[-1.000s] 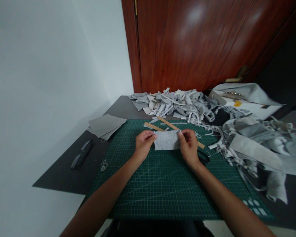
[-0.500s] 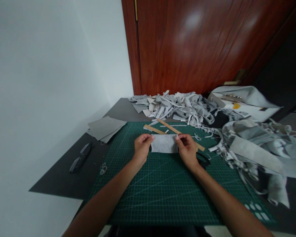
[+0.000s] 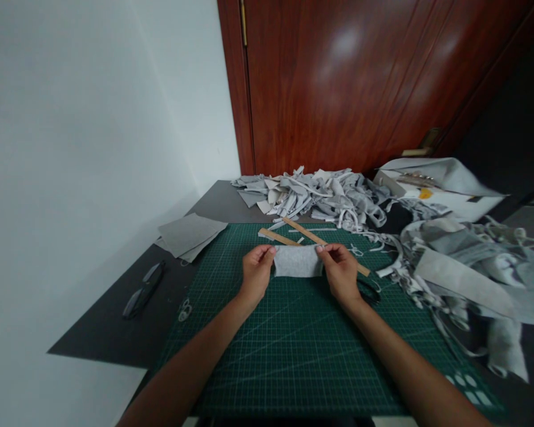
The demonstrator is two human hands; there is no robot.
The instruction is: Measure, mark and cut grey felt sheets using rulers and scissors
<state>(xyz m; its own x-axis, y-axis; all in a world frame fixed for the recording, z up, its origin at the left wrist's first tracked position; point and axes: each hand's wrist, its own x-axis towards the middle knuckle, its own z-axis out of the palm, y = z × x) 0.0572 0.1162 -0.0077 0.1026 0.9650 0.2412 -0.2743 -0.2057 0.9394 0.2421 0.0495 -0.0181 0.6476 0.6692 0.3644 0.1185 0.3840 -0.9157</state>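
A dark grey table point(image 3: 115, 332) stands in a corner, with a plain white wall point(image 3: 71, 148) on the left and a glossy reddish-brown wooden door point(image 3: 338, 83) behind. A green cutting mat point(image 3: 293, 356) with a printed grid covers the near middle of the table.

Over the far part of the mat, the left hand point(image 3: 254, 274) and the right hand point(image 3: 340, 271) pinch the two upper corners of a small grey felt piece point(image 3: 298, 261), thumb against forefinger on each side, so the piece is stretched between them just above the mat. Two wooden rulers point(image 3: 302, 232) lie crossed on the mat just beyond it.

Past the rulers, a heap of grey felt scraps point(image 3: 320, 196) lies against the door, and a second heap of larger offcuts point(image 3: 463, 267) spreads down the right side. A white box point(image 3: 445, 193) sits behind that heap. Left of the mat, flat grey felt sheets point(image 3: 189, 234) are stacked, with a dark tool point(image 3: 143, 290), possibly a knife or cutter, nearer the table edge. Black scissor handles point(image 3: 369, 290) show beside the right wrist.
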